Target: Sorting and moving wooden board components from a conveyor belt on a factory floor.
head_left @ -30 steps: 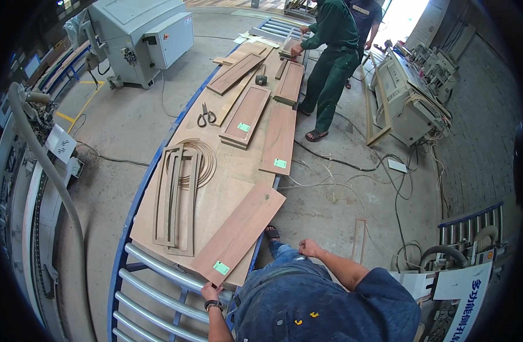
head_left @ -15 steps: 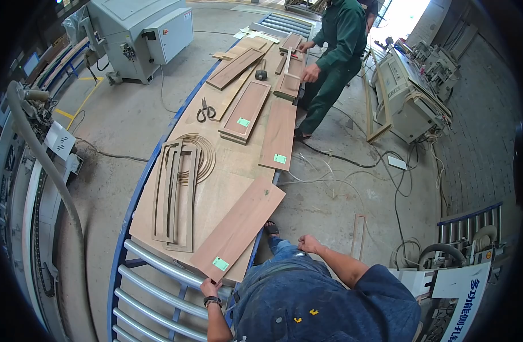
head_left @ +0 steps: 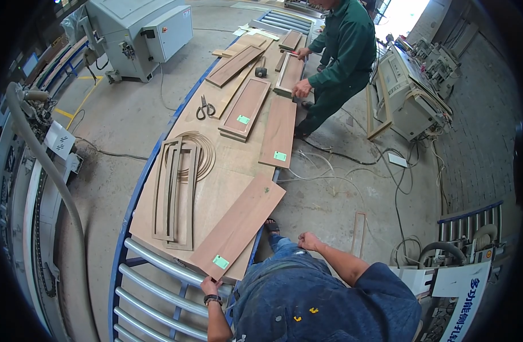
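Observation:
At the near end of the bench lies a flat wooden panel (head_left: 238, 225) with a green label, set at a slant. My left hand (head_left: 211, 285) pinches its near corner, thumb and fingers closed on the edge. Held beside my waist, off the bench, my right hand (head_left: 310, 241) has its fingers curled in; whatever it may hold is hidden. Left of the panel, narrow wooden frames (head_left: 191, 199) overlap on a coil of thin tan strip (head_left: 210, 159). Further up are another labelled panel (head_left: 277, 134) and stacked framed panels (head_left: 245, 108).
Across the bench's far right side, a co-worker in green (head_left: 344, 51) has both hands on a framed panel (head_left: 290, 73). Black scissors (head_left: 204, 107) and a small dark tape measure (head_left: 261, 72) lie on the bench. Metal rollers (head_left: 159, 279) adjoin its near end. Cables and hoses (head_left: 353, 165) cross the floor.
The co-worker's pale frame, raised and tilted before, now lies down over its panel. The co-worker's near hand has moved down and toward me. My hands have stayed in place.

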Action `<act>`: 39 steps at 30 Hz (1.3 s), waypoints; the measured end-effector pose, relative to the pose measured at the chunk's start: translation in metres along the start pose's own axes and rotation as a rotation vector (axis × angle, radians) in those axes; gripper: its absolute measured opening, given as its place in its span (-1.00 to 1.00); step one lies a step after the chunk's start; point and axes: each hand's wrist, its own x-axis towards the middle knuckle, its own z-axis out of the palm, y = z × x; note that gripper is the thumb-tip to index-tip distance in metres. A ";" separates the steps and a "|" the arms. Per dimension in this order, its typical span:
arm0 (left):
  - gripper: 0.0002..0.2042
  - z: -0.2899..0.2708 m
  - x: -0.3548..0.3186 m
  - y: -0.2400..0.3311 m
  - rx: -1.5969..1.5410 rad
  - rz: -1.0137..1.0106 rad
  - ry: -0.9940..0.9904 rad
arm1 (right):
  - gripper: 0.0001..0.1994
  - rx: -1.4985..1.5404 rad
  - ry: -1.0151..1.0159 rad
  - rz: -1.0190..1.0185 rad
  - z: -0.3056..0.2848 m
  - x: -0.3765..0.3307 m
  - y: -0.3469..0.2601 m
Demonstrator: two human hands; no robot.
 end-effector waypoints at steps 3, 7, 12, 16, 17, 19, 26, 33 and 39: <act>-0.73 -0.002 -0.002 0.002 0.001 -0.005 0.007 | -0.73 0.031 -0.010 -0.007 0.002 0.000 0.000; -0.73 -0.001 -0.003 0.003 0.011 0.006 -0.001 | -0.76 0.052 -0.025 -0.015 0.002 0.002 0.002; -0.72 0.002 -0.010 0.009 0.004 0.000 0.004 | -0.78 0.081 0.005 -0.013 0.003 -0.002 -0.001; -0.72 0.006 -0.016 0.014 -0.027 -0.027 0.045 | -0.77 0.039 0.011 -0.035 0.004 0.001 0.004; -0.72 0.006 -0.017 0.014 -0.028 -0.028 0.045 | -0.77 0.038 0.010 -0.035 0.005 0.001 0.005; -0.72 0.007 -0.017 0.015 -0.011 -0.018 0.040 | -0.74 -0.034 0.060 -0.041 0.005 0.001 0.005; -0.73 0.006 -0.013 0.013 -0.005 -0.008 0.034 | -0.72 0.014 0.022 -0.017 -0.001 -0.002 -0.004; -0.74 0.003 -0.012 0.011 -0.009 -0.005 0.032 | -0.74 0.048 0.003 -0.020 0.000 -0.008 -0.006; -0.75 -0.012 -0.001 -0.006 0.309 0.198 -0.027 | -0.77 0.085 -0.006 -0.029 0.009 -0.002 0.008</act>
